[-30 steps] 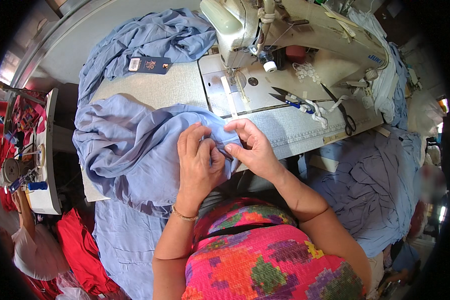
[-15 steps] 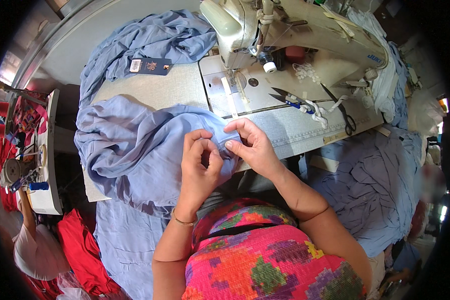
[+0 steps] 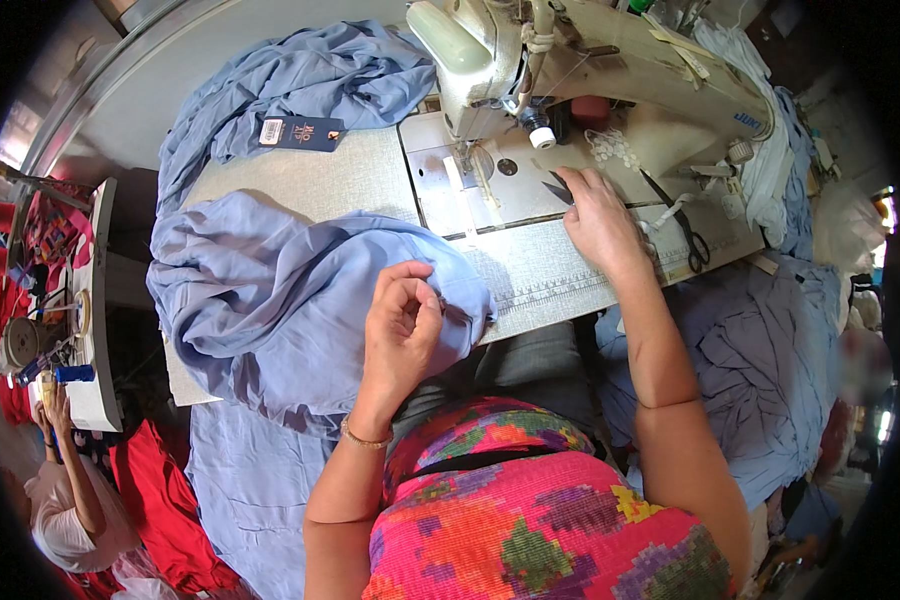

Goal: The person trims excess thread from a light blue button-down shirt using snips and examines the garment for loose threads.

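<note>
A: Setting, biggest first?

B: Pale sewing table (image 3: pixel 365 172), ruled scale along its front edge. On it stands the sewing machine (image 3: pixel 650 85), taken as landmark. Crumpled light-blue garment (image 3: pixel 270 290) lies to the machine's front left, partly over the table edge, apart from the needle. Blue and grey fabric pile (image 3: pixel 740 360) sits to the machine's front right, below table level. Smaller blue fabric heap (image 3: pixel 310 75) lies directly left of the machine.

A: Hands?

B: Well apart from each other. Left hand (image 3: pixel 402 325) is front left of the machine, over the garment, fingers curled, thumb near forefinger; cannot tell if cloth or thread is pinched. Right hand (image 3: pixel 607 225) lies palm-down just in front of the machine, covering most of the snips; cannot tell if it grips them.

A: Smaller items?

B: Black-handled scissors (image 3: pixel 698 245), front right of the machine. Dark hang tag (image 3: pixel 302 133), left of it, against the heap. Snips (image 3: pixel 558 188), in front of it, only the pointed blades showing.

A: Progress?

B: Judged midway through handling this garment: it is spread beside the machine, and the snips are reached but not at the cloth. Folds hide any finished stitching; the amount left cannot be read.
</note>
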The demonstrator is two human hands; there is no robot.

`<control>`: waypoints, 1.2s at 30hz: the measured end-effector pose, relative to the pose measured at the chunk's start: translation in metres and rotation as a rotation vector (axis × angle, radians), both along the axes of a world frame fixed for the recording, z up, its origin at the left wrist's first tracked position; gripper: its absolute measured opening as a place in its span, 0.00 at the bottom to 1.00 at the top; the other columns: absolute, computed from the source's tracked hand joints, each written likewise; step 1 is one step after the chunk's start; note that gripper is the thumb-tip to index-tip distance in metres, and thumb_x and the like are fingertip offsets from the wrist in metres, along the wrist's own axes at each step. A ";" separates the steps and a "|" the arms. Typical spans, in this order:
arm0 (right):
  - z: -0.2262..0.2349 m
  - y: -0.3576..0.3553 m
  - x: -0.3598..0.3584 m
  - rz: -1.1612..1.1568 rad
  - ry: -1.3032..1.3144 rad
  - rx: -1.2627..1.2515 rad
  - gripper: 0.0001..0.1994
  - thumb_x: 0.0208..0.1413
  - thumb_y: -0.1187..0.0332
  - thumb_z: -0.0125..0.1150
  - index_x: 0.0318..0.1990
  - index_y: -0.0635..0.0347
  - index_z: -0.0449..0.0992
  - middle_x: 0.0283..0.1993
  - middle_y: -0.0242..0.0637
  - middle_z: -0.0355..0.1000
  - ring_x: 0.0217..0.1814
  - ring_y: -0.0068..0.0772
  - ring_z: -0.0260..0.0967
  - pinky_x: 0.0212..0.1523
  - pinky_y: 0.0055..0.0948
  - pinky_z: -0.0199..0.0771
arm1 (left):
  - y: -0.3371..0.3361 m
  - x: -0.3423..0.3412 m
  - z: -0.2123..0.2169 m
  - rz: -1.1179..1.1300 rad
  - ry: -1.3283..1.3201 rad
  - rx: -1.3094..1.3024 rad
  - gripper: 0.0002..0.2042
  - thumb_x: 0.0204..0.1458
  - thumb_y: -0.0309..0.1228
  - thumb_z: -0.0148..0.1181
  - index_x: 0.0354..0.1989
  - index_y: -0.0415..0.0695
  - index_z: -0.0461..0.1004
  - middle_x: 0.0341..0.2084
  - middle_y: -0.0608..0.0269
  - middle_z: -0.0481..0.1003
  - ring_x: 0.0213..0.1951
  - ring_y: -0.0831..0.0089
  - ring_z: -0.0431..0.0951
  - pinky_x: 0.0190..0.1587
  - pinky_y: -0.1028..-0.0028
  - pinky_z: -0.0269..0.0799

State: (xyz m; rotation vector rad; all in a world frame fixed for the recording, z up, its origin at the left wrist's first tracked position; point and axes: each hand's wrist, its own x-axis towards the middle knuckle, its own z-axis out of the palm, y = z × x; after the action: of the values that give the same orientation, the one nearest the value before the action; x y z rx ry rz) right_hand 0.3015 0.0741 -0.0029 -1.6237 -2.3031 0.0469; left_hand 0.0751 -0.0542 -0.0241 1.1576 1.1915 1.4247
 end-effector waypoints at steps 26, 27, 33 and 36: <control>0.012 -0.106 -0.069 0.294 0.223 -0.116 0.09 0.52 0.66 0.54 0.38 0.58 0.66 0.25 0.41 0.69 0.25 0.45 0.70 0.25 0.39 0.70 | 0.002 0.013 -0.008 0.132 0.391 0.176 0.04 0.45 0.18 0.53 0.29 0.35 0.66 0.43 0.52 0.65 0.32 0.71 0.69 0.31 0.77 0.68; 0.012 -0.105 -0.070 0.281 0.209 -0.106 0.09 0.52 0.66 0.54 0.38 0.58 0.65 0.25 0.41 0.69 0.25 0.45 0.70 0.24 0.40 0.70 | 0.003 0.014 -0.010 0.148 0.432 0.220 0.04 0.45 0.17 0.53 0.29 0.35 0.66 0.43 0.51 0.65 0.33 0.69 0.69 0.32 0.76 0.68; 0.009 -0.104 -0.071 0.273 0.194 -0.108 0.08 0.52 0.66 0.53 0.35 0.57 0.64 0.25 0.41 0.69 0.25 0.46 0.70 0.23 0.40 0.69 | 0.006 0.015 -0.013 0.171 0.515 0.308 0.05 0.44 0.17 0.53 0.29 0.35 0.66 0.42 0.48 0.65 0.33 0.65 0.71 0.31 0.74 0.69; 0.009 -0.104 -0.072 0.264 0.179 -0.098 0.07 0.53 0.66 0.53 0.35 0.57 0.64 0.24 0.40 0.68 0.24 0.45 0.69 0.23 0.40 0.69 | 0.004 0.016 -0.012 0.156 0.481 0.261 0.04 0.44 0.17 0.53 0.29 0.34 0.66 0.42 0.48 0.65 0.33 0.64 0.71 0.31 0.73 0.69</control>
State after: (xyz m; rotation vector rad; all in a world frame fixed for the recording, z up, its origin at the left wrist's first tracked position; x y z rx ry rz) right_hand 0.2292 -0.0301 0.0061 -1.2878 -2.3890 0.3556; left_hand 0.0911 -0.0497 -0.0357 1.6880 1.4789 1.4963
